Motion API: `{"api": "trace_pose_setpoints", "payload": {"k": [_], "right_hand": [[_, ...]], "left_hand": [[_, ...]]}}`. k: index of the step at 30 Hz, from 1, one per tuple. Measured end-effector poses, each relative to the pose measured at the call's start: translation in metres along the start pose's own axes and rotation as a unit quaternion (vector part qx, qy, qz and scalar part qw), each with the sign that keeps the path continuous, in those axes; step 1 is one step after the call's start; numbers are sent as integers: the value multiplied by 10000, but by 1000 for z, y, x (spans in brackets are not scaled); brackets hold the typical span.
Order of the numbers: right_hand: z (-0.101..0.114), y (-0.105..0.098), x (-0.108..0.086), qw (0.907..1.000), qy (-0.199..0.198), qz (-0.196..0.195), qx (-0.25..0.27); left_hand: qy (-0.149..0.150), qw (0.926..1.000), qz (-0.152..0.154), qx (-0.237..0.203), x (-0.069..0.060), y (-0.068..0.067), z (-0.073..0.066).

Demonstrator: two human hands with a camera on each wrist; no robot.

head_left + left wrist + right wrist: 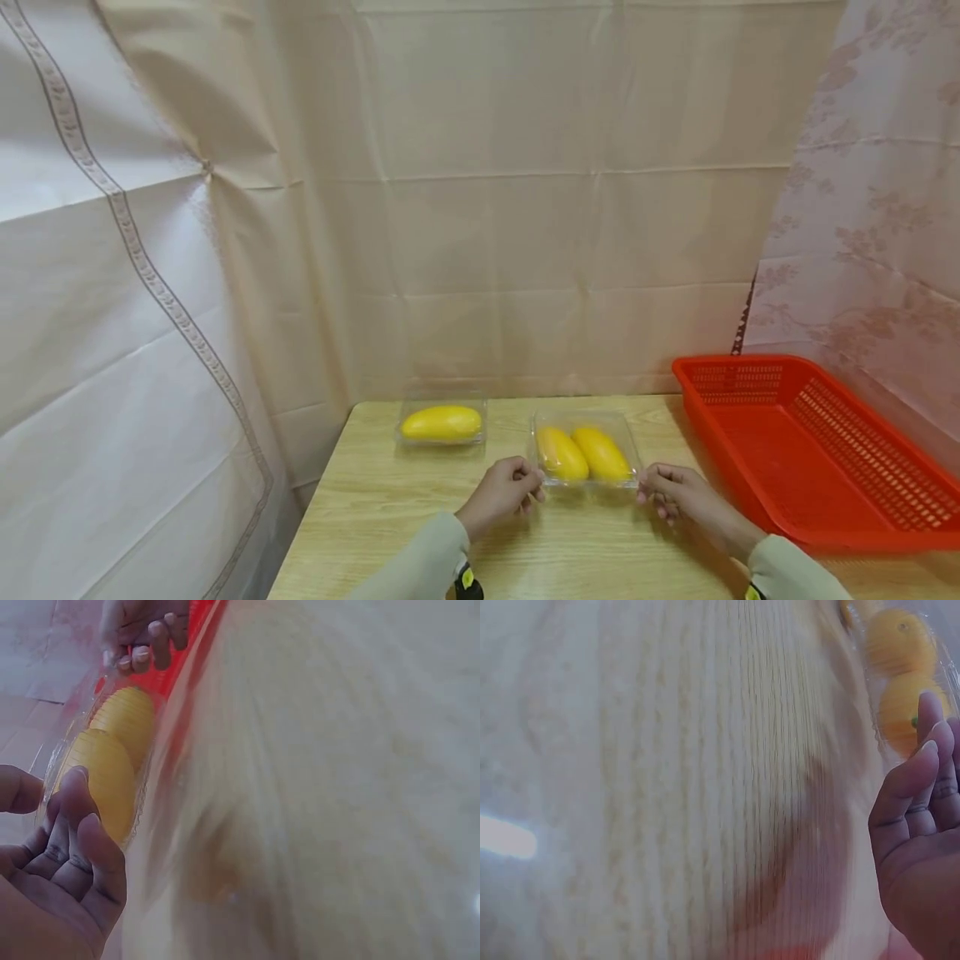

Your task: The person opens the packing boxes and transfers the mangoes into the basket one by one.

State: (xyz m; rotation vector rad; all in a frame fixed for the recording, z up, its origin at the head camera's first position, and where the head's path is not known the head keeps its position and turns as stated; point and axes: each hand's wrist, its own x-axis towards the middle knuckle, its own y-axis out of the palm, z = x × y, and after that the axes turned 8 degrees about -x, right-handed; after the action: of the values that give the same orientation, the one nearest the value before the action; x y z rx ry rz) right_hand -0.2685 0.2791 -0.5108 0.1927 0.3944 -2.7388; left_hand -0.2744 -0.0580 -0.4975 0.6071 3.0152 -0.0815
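The step in hand looks like handling the clear box (585, 418) of two yellow fruits (561, 454) with both hands, over the worktop (397, 517) and left of the red basket (723, 467); whether the box rests or is raised is hard to tell. The next move, I judge, calls for an even hold so the thin plastic does not tip. The left hand (504, 493) pinches its near left corner, the other fingers loosely curled, while the right hand (692, 502) pinches the near right corner, thumb and fingers closed together there
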Motion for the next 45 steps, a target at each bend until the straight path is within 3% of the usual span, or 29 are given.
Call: {"api": "trace_pose_setpoints", "payload": {"k": [7, 16, 21, 26, 30, 35, 41, 45], "right_hand": [[2, 7, -14, 9983, -208, 523, 121], [1, 17, -26, 9929, -536, 1063, -10], [-1, 24, -31, 9889, -648, 1339, -56], [-5, 31, -35, 9827, -714, 1690, 248], [-5, 36, -40, 9783, -884, 1851, 276], [-6, 41, -43, 9766, -826, 1937, 424], [-8, 48, -45, 9742, -937, 1991, 497], [-9, 50, -45, 9751, -900, 1979, 438]], "left_hand": [[-67, 9995, -56, -288, -20, -3, 9], [-51, 9985, 211, -497, -45, -9, 12], [-64, 9985, 328, -432, -60, -14, 10], [-29, 9989, 421, -211, -75, -17, 10], [26, 9977, 561, -372, -86, -19, 13], [-164, 9953, 624, -721, -94, -21, 17], [-443, 9965, 417, -573, -99, -23, 22], [-446, 9961, 441, -615, -102, -24, 24]]}}
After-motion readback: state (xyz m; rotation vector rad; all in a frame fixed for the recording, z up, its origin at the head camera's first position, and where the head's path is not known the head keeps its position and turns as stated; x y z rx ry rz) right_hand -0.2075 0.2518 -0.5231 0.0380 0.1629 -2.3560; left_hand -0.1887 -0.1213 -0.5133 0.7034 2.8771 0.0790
